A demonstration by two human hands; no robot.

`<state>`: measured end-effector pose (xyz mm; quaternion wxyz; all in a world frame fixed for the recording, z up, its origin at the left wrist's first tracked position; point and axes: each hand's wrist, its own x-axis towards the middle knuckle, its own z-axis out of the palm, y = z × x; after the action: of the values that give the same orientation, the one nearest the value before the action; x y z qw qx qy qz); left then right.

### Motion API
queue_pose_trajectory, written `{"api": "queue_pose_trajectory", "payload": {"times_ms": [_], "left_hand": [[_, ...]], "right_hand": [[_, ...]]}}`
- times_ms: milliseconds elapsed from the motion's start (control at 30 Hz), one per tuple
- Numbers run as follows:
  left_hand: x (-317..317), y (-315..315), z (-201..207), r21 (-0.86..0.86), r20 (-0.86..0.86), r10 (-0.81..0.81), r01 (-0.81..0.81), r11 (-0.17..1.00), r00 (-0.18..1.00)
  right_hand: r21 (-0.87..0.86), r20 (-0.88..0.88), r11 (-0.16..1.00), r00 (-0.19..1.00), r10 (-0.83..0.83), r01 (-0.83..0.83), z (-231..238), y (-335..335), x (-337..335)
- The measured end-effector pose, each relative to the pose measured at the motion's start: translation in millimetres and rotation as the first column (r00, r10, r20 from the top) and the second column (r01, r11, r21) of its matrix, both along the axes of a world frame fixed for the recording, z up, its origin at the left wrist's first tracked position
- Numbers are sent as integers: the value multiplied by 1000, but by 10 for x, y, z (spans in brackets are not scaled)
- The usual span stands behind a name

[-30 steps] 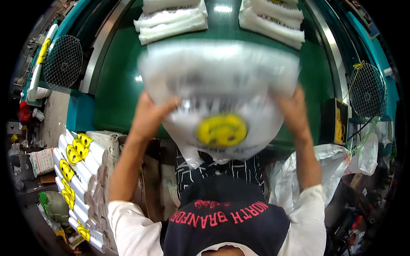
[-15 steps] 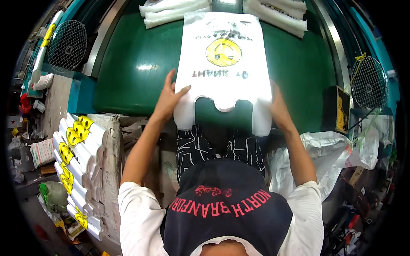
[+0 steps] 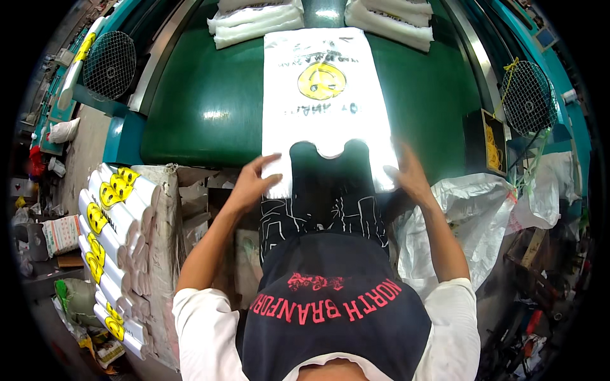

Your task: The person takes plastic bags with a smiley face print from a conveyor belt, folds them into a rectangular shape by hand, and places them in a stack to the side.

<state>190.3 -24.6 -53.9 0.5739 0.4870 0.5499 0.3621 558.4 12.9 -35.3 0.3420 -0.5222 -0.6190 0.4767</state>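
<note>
A white plastic T-shirt bag (image 3: pixel 324 120), printed with a yellow smiley face, lies flat on a green work surface (image 3: pixel 197 120). It may be a stack of several bags; I cannot tell. Its two handles point toward me and reach the surface's near edge. My left hand (image 3: pixel 251 185) is at the outer edge of the left handle, thumb and fingers spread apart on it. At the right handle's outer edge is my right hand (image 3: pixel 412 174), with its thumb over the plastic and its fingers along the side, slightly blurred.
Folded white bag bundles (image 3: pixel 257 25) and more bundles (image 3: pixel 394 22) lie at the far side. A black box of yellow bands (image 3: pixel 494 149) sits at right. Rolled smiley bags (image 3: pixel 114 254) are piled at left. A whitish sack (image 3: pixel 460 222) hangs at right. Round mesh guards (image 3: pixel 109 65) flank the surface.
Both hands have slid nearer along the bag's sides, down to its handles. The handles lie straighter now. The whole view has shifted slightly.
</note>
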Motion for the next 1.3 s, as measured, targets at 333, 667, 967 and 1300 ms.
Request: {"api": "queue_pose_trajectory", "payload": {"times_ms": [333,667,967,1300], "left_hand": [[472,1198,202,-209,7,-228,225,952,974],[637,942,144,273,-894,-136,760,590,427],[724,1654,372,663,-725,263,541,518,637],[1062,1172,226,240,-937,-146,888,393,318]], "right_hand": [[-329,-242,914,957,162,-238,566,865,-858],[348,882,599,469,52,-721,140,760,-548],[-16,558,957,792,248,-288,-81,1957,-496],[-295,109,955,994,1,32,75,1919,95]]}}
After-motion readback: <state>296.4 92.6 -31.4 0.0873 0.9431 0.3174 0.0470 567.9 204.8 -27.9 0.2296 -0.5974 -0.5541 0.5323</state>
